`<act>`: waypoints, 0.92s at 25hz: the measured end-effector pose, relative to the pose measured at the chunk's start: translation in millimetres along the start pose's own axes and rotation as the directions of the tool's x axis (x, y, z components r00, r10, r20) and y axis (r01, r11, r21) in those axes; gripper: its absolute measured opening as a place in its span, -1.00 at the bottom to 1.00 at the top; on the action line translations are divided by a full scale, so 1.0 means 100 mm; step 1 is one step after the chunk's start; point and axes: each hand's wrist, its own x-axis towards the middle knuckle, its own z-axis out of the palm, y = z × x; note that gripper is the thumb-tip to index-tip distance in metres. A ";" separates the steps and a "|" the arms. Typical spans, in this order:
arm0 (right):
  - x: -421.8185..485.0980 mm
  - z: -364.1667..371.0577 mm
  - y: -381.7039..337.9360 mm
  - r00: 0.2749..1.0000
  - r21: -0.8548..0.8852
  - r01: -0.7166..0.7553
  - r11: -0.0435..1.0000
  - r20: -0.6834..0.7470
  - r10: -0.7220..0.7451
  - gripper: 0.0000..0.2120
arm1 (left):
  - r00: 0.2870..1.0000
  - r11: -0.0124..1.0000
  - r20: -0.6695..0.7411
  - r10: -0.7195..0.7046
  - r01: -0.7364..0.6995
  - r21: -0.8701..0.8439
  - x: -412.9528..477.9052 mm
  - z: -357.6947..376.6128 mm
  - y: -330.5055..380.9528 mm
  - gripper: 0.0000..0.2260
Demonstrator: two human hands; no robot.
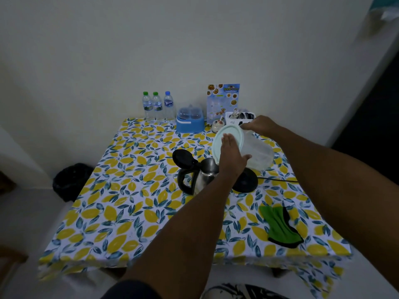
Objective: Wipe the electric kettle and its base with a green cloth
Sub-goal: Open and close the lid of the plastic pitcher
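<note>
A steel electric kettle [205, 175] with a black handle stands mid-table, its black lid [182, 159] flipped open. Its black round base [246, 181] lies just to the right, cord trailing right. A clear plastic jug [258, 153] with a pale green lid [235, 134] is tilted over the kettle's mouth. My left hand [232, 155] presses flat on the jug's lid. My right hand [260, 125] grips the jug from behind. The green cloth [279, 227] lies crumpled near the table's front right, touched by neither hand.
The lemon-print tablecloth [129, 201] covers the table. Along the back wall stand three water bottles [157, 106], a blue container [190, 121], a menu card [223, 100], a small jar [217, 125] and a white cutlery basket [239, 118]. A black bin [71, 180] sits on the floor left.
</note>
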 end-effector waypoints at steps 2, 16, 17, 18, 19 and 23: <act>-0.01 0.00 -0.02 1.000 -0.016 0.001 1.000 0.010 -0.001 -0.60 | 1.000 1.000 -0.006 -0.009 0.009 -0.012 -0.01 0.00 -0.01 -0.10; -0.07 -0.09 -0.18 1.000 -0.069 -0.003 0.998 -0.011 0.003 -0.60 | 1.000 0.997 -0.012 -0.022 0.021 -0.069 0.04 0.02 0.01 -0.10; -0.08 -0.09 -0.20 1.000 -0.069 0.003 0.998 -0.011 -0.004 -0.60 | 1.000 0.997 -0.016 -0.023 0.022 -0.073 0.04 0.02 0.00 -0.10; -0.09 -0.09 -0.20 1.000 -0.061 0.006 0.998 -0.008 -0.007 -0.62 | 1.000 0.997 -0.018 -0.022 0.021 -0.072 0.04 0.02 -0.01 -0.10; -0.10 -0.09 -0.21 1.000 -0.060 0.010 0.998 -0.009 -0.010 -0.63 | 1.000 0.997 -0.020 -0.021 0.020 -0.069 0.04 0.03 -0.02 -0.10; -0.09 -0.09 -0.22 1.000 -0.100 -0.005 0.995 -0.002 0.005 -0.63 | 1.000 0.996 -0.023 -0.014 0.012 -0.088 0.03 0.02 -0.03 -0.11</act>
